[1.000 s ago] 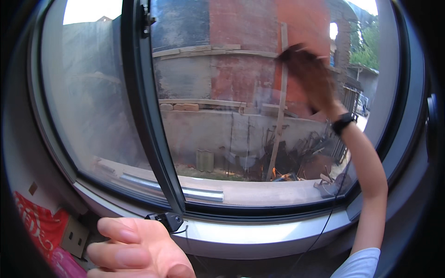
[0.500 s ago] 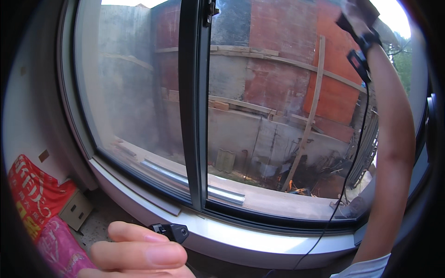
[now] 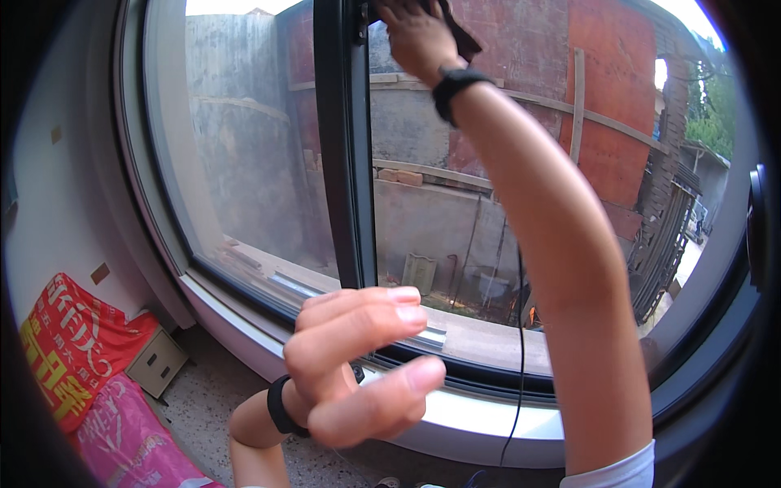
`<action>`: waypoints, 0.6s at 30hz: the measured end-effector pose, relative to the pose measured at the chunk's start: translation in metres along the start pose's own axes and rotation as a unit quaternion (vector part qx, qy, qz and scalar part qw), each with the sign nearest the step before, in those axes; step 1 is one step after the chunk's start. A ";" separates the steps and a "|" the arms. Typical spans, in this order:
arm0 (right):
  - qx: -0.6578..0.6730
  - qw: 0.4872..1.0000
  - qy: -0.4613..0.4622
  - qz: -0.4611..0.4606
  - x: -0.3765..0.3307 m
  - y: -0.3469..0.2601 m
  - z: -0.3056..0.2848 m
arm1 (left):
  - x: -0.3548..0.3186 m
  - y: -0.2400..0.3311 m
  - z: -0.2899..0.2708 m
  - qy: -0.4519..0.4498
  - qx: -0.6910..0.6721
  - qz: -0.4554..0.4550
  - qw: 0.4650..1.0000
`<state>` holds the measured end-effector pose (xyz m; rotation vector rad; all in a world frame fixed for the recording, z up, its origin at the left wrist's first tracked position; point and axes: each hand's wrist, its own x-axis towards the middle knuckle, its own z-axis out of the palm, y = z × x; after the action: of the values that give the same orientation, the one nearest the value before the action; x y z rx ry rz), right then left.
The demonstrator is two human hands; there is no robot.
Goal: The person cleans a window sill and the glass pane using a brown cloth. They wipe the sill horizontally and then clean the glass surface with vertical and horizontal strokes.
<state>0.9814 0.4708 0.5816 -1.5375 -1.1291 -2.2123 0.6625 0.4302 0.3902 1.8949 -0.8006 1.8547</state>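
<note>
My right hand point(image 3: 419, 39), on an arm stretched far up, presses a dark brown cloth point(image 3: 464, 37) against the upper part of the right window pane point(image 3: 407, 122), close to the dark upright frame point(image 3: 335, 163). Part of the cloth is hidden behind the hand and cut off by the picture's top edge. Lower down, in front of the sill, my left hand point(image 3: 358, 362) is held up with bent fingers and thumb apart, nothing between them. Both wrists wear black bands, and a thin black cable point(image 3: 521, 350) hangs beside my right forearm.
A white sill point(image 3: 488, 415) runs below the window. At the lower left, red and pink printed bags point(image 3: 89, 350) lie by a small beige cabinet point(image 3: 157, 364) on a speckled floor. Outside stand a patched wall point(image 3: 610, 114) and wooden battens.
My right hand has swept left with the cloth, from the pane's upper right to near the upright frame. My left hand has risen and moved right, and the view has shifted slightly.
</note>
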 end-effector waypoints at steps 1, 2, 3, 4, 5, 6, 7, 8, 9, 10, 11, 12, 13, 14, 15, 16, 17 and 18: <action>-0.061 0.996 0.040 0.043 -0.018 -0.007 0.007 | -0.003 -0.004 0.011 0.035 -0.032 -0.004 0.999; -0.012 0.997 -0.014 0.076 -0.027 -0.021 -0.001 | -0.007 -0.009 0.013 0.036 -0.056 0.006 0.998; 0.035 0.992 -0.061 0.109 -0.029 -0.032 -0.015 | -0.004 -0.008 0.011 0.019 -0.077 0.011 0.997; 0.062 0.990 -0.053 0.119 -0.034 -0.032 -0.018 | -0.003 -0.009 0.017 0.021 -0.091 0.016 0.996; 0.029 0.990 -0.068 0.122 -0.038 -0.031 -0.022 | -0.001 -0.009 0.023 0.023 -0.105 0.021 0.994; 0.035 0.989 -0.083 0.117 -0.043 -0.032 -0.026 | 0.000 -0.012 0.024 0.005 -0.104 0.029 0.994; 0.040 0.988 -0.097 0.113 -0.047 -0.034 -0.031 | 0.002 -0.013 0.026 -0.005 -0.113 0.027 0.993; 0.059 0.989 -0.112 0.073 -0.054 -0.031 -0.035 | 0.004 -0.012 0.030 0.002 -0.124 0.024 0.992; 0.079 0.988 -0.128 0.033 -0.061 -0.031 -0.039 | 0.005 -0.015 0.032 0.000 -0.123 0.026 0.992; 0.062 0.988 -0.140 0.011 -0.070 -0.037 -0.043 | 0.008 -0.017 0.034 -0.009 -0.117 0.034 0.992; 0.048 0.990 -0.130 -0.010 -0.071 -0.038 -0.043 | 0.009 -0.019 0.035 -0.023 -0.106 0.040 0.993; 0.026 0.992 -0.121 -0.035 -0.072 -0.032 -0.045 | 0.011 -0.017 0.036 -0.031 -0.103 0.050 0.993; 0.005 0.992 -0.111 -0.060 -0.072 -0.027 -0.047 | 0.016 -0.016 0.033 -0.072 -0.050 0.082 0.993; 0.004 0.991 -0.119 -0.066 -0.068 -0.019 -0.047 | 0.017 -0.013 0.033 -0.072 -0.053 0.085 0.992; -0.002 0.991 -0.115 -0.072 -0.062 -0.017 -0.046 | 0.017 -0.013 0.033 -0.078 -0.051 0.085 0.992; -0.025 0.990 -0.123 -0.067 -0.055 -0.017 -0.044 | 0.017 -0.012 0.031 -0.084 -0.049 0.085 0.992; -0.046 0.988 -0.130 -0.062 -0.048 -0.017 -0.043 | 0.017 -0.011 0.027 -0.092 -0.037 0.084 0.992; -0.053 0.987 -0.140 -0.050 -0.041 -0.012 -0.041 | 0.017 -0.009 0.023 -0.097 -0.029 0.083 0.991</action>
<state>0.9631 0.4407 0.5339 -1.9254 -1.2047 -2.2018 0.6857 0.4204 0.4069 2.0488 -1.0928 1.7372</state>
